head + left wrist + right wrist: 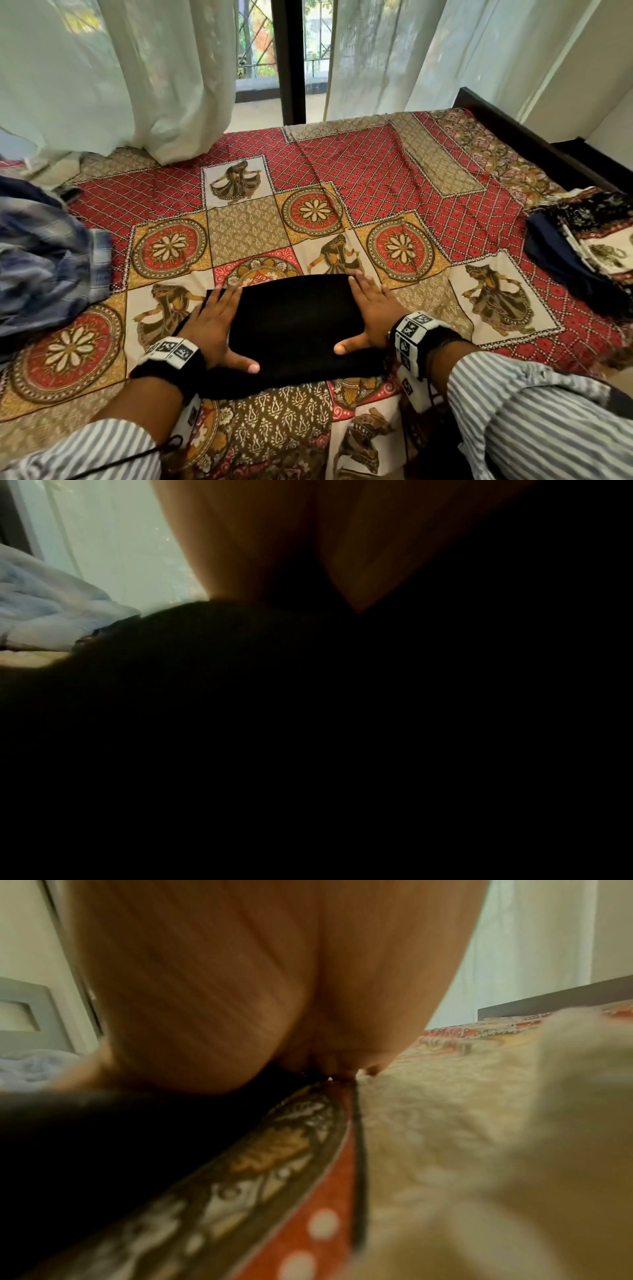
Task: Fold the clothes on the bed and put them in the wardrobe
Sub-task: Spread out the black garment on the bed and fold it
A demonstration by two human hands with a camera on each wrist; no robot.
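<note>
Both hands flat on a folded black garment at the near edge of the bed.

The left hand [219, 329] presses the black garment [294, 325] at its left end, fingers straight, thumb spread, gripping nothing; the right hand [371, 310] lies the same way on its right end; a crumpled blue checked cloth [48, 260] sits by the left edge of the patterned bedsheet [394, 171]; a stack of folded clothes [589, 236] rests near the right edge; white curtains [120, 75] hang behind.
</note>
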